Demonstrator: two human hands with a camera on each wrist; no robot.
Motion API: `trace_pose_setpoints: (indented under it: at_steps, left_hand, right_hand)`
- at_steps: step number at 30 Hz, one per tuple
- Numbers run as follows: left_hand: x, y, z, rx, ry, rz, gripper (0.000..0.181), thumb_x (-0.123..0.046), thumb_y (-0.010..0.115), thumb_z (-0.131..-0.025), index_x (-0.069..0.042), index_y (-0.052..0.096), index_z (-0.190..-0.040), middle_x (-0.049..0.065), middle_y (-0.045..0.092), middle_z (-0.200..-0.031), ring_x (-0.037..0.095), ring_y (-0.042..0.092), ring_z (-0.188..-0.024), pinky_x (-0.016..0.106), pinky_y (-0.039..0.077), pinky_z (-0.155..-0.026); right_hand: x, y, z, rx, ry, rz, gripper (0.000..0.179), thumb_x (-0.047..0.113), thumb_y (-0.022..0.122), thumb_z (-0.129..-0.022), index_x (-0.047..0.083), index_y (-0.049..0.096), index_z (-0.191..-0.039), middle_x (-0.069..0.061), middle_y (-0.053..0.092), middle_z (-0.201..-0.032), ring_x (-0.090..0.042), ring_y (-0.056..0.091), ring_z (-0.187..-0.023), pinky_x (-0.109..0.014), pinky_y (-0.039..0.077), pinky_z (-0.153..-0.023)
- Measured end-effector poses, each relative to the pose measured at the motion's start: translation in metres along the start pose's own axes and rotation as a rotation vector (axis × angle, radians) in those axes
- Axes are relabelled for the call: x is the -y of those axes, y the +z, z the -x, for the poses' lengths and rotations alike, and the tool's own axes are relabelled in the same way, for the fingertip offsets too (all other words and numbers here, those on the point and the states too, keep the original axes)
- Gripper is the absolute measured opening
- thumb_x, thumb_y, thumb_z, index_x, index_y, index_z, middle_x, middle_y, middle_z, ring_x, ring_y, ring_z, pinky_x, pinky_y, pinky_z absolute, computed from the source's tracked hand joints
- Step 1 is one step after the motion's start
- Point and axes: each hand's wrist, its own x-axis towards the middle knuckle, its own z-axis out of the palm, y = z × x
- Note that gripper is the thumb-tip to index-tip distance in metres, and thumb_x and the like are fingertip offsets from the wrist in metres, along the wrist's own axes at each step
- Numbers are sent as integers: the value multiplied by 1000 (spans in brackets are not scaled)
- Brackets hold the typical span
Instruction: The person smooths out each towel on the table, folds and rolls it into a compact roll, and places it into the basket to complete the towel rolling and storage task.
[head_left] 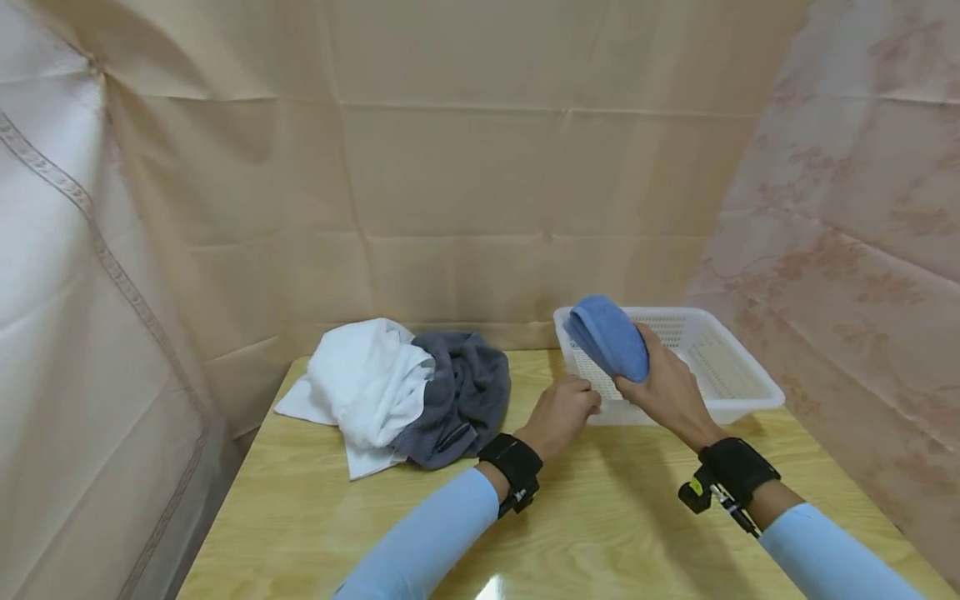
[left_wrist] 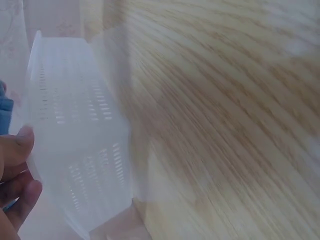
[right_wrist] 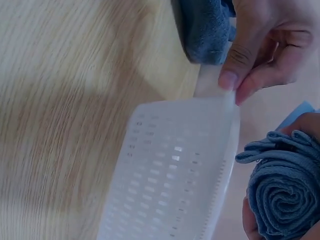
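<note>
A rolled blue towel [head_left: 609,337] is gripped in my right hand [head_left: 667,392], held over the left part of a white plastic basket [head_left: 720,408]. Its spiral end [right_wrist: 285,197] faces the camera in the right wrist view. My left hand [head_left: 561,412] pinches the basket's rim at the near left corner, thumb on one side and fingers on the other. In the left wrist view the left hand's fingers [left_wrist: 20,145] show at the rim beside the slotted wall [left_wrist: 75,100].
A crumpled white towel [head_left: 367,379] and a dark grey towel [head_left: 461,400] lie heaped together on the left of the wooden table [head_left: 360,533]. A beige cloth [head_left: 450,167] hangs behind the table, with patterned cloth [head_left: 862,233] along the right side.
</note>
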Motion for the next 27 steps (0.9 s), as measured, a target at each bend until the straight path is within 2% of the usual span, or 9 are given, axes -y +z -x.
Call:
trace_pose_setpoints:
  at_steps: [6,13,21,27]
  left_hand:
    - [0,0,-1,-26,5,11,9,-10,76,-93,-18,80,-92,-5,70,-90,9,61,-84,13,48,-75]
    - [0,-1,-1,-37,5,26,9,-10,78,-92,-18,81,-92,-7,70,-90,7,63,-85,13,49,-79]
    - [-2,-2,-5,13,12,-32,4,-22,80,-92,-21,82,-95,-9,71,-95,6,63,-89,11,47,-81]
    - [0,-2,-4,35,6,-50,6,-24,81,-91,-22,82,-97,-9,72,-95,7,64,-88,13,49,-81]
  right_hand:
    - [5,10,-10,54,-7,-7,92,25,75,-90,13,23,-164,-35,53,-137,-51,58,-116,-66,49,-85]
    - [13,23,-20,83,1,3,91,27,74,-91,11,23,-164,-37,55,-135,-53,59,-115,-65,49,-87]
    - [9,28,-26,109,46,-8,92,27,73,-92,9,19,-165,-37,50,-141,-54,56,-119,-66,48,-91]
    - [3,31,-30,108,73,0,92,28,71,-91,8,19,-165,-40,50,-139,-56,57,-117,-65,50,-87]
